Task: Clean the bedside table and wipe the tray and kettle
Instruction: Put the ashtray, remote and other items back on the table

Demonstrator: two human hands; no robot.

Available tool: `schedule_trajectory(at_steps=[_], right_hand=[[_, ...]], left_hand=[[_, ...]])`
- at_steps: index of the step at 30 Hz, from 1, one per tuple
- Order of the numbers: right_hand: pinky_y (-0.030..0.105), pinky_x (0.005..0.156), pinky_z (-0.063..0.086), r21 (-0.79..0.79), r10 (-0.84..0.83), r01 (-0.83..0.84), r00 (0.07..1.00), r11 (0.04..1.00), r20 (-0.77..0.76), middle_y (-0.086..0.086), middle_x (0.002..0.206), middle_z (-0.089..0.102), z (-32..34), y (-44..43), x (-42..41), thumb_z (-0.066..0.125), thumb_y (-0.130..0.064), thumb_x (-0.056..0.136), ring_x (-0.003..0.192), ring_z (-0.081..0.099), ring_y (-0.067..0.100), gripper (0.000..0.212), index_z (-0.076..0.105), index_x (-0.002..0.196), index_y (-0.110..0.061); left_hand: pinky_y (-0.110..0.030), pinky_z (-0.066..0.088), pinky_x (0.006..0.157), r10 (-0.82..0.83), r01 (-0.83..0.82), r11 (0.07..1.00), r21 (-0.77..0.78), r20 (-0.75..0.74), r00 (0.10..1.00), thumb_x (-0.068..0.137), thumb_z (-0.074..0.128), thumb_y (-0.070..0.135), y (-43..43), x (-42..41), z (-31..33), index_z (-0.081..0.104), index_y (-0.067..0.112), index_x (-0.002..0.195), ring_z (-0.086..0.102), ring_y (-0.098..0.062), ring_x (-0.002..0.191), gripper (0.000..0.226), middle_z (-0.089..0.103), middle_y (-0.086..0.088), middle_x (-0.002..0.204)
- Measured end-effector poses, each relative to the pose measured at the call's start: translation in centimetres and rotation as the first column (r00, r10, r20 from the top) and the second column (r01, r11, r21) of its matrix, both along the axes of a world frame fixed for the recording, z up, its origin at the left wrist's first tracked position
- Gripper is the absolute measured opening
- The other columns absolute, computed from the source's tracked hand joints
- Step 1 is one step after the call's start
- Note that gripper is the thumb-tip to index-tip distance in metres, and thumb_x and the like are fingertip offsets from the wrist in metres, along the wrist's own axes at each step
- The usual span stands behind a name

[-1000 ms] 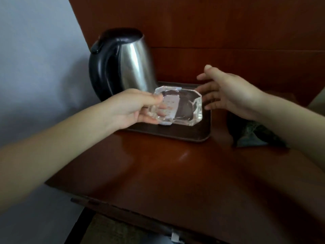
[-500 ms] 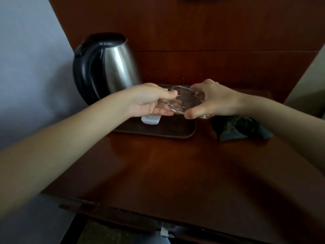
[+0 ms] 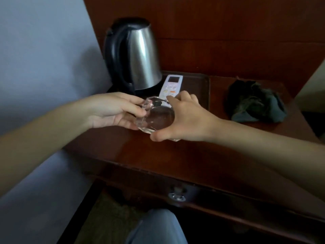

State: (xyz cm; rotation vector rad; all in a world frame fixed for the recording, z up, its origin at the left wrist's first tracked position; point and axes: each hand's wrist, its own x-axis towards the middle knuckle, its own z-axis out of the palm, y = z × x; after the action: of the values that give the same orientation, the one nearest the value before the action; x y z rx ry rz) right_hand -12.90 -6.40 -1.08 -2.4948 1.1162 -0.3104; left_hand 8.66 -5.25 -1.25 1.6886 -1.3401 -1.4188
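Holding glass ashtray (visibly clear): left hand, right hand.

I saw bare table along the front edge; kettle and remote blocked the back-left corner, a cloth the back-right.

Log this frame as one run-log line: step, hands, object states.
step: clearing tray | left hand + right hand: both holding glass ashtray | kettle, remote: on tray | cloth: on table, untouched
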Motion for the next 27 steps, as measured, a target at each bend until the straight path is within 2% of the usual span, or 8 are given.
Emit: schedule_trajectory(at_steps=[3, 5, 9, 12, 17, 19, 23, 27], right_hand=[[0.027, 0.084, 0.032, -0.019, 0.058, -0.058, 0.998, 0.998, 0.006, 0.003, 0.116, 0.033, -0.6, 1.7, 3.6, 0.071, -0.065, 0.056, 0.117, 0.027, 0.022, 0.091, 0.042, 0.126, -0.014], [0.029, 0.082, 0.035, -0.022, 0.083, -0.083, 0.996, 0.996, -0.019, 0.003, 0.112, 0.035, -1.1, 2.6, 6.1, 0.071, -0.065, 0.055, 0.113, 0.030, 0.023, 0.084, 0.047, 0.117, -0.014], [0.029, 0.084, 0.035, 0.008, 0.075, -0.075, 0.997, 0.997, -0.029, 0.004, 0.110, 0.033, -1.9, 3.8, 9.7, 0.070, -0.068, 0.055, 0.111, 0.031, 0.024, 0.089, 0.047, 0.119, -0.010], [0.026, 0.084, 0.030, 0.011, 0.114, -0.114, 0.992, 0.993, -0.051, 0.004, 0.110, 0.031, -2.2, 3.8, 10.4, 0.072, -0.065, 0.058, 0.115, 0.029, 0.025, 0.092, 0.044, 0.124, -0.007], [0.027, 0.085, 0.028, 0.015, 0.121, -0.121, 0.987, 0.993, -0.104, 0.003, 0.102, 0.036, -1.9, 4.1, 10.7, 0.071, -0.055, 0.066, 0.101, 0.028, 0.020, 0.072, 0.049, 0.113, -0.006], [0.030, 0.090, 0.029, -0.004, 0.108, -0.109, 0.989, 0.994, -0.099, 0.004, 0.099, 0.035, -1.8, 4.6, 11.1, 0.069, -0.056, 0.070, 0.100, 0.029, 0.021, 0.069, 0.051, 0.112, -0.005], [0.029, 0.093, 0.030, 0.010, 0.071, -0.071, 0.995, 0.997, -0.065, 0.008, 0.120, 0.041, -2.1, 4.7, 11.5, 0.069, -0.062, 0.066, 0.117, 0.030, 0.026, 0.086, 0.044, 0.125, -0.004], [0.032, 0.104, 0.027, 0.116, 0.079, -0.079, 0.997, 0.990, 0.004, 0.008, 0.146, 0.027, -2.1, 4.3, 9.4, 0.067, -0.060, 0.069, 0.135, 0.019, 0.029, 0.101, 0.021, 0.145, -0.012]], left_hand=[[-0.027, 0.056, 0.070, 0.112, -0.112, 0.994, -0.008, 0.025, 0.993, 0.021, 0.093, 0.042, 3.2, 3.4, -0.4, 0.066, 0.011, 0.115, 0.071, -0.018, 0.092, 0.103, 0.069, -0.013, 0.112], [-0.023, 0.056, 0.066, 0.155, -0.154, 0.988, -0.016, 0.055, 0.986, 0.018, 0.093, 0.043, 5.2, 5.0, -0.6, 0.070, 0.011, 0.107, 0.071, -0.015, 0.084, 0.097, 0.072, -0.010, 0.102], [-0.016, 0.055, 0.057, 0.245, -0.244, 0.969, -0.037, 0.050, 0.968, 0.072, 0.072, 0.005, 7.3, 6.7, -0.4, 0.069, 0.010, 0.100, 0.070, -0.010, 0.068, 0.029, 0.074, 0.000, 0.073], [-0.015, 0.054, 0.052, 0.288, -0.286, 0.958, -0.034, 0.078, 0.954, 0.083, 0.057, -0.010, 7.8, 7.7, -0.5, 0.063, 0.013, 0.105, 0.070, -0.006, 0.064, 0.032, 0.074, 0.002, 0.073], [-0.019, 0.057, 0.062, 0.236, -0.235, 0.972, -0.023, 0.025, 0.971, 0.059, 0.078, 0.002, 8.1, 8.4, -1.0, 0.064, 0.016, 0.107, 0.071, -0.009, 0.078, 0.052, 0.074, -0.001, 0.089], [-0.018, 0.057, 0.071, 0.234, -0.233, 0.972, -0.043, 0.042, 0.971, 0.072, 0.072, -0.002, 7.8, 8.4, -1.3, 0.063, 0.016, 0.109, 0.067, -0.009, 0.086, 0.042, 0.071, 0.000, 0.096], [-0.014, 0.053, 0.071, 0.270, -0.266, 0.961, -0.072, 0.058, 0.961, 0.083, 0.059, -0.009, 7.7, 7.8, -1.5, 0.064, 0.016, 0.103, 0.062, -0.009, 0.086, 0.033, 0.066, 0.000, 0.096], [-0.021, 0.053, 0.075, 0.314, -0.293, 0.945, -0.147, 0.141, 0.939, 0.089, 0.057, 0.002, 8.3, 7.2, -0.6, 0.062, 0.015, 0.114, 0.062, -0.011, 0.085, 0.029, 0.066, 0.000, 0.094]])
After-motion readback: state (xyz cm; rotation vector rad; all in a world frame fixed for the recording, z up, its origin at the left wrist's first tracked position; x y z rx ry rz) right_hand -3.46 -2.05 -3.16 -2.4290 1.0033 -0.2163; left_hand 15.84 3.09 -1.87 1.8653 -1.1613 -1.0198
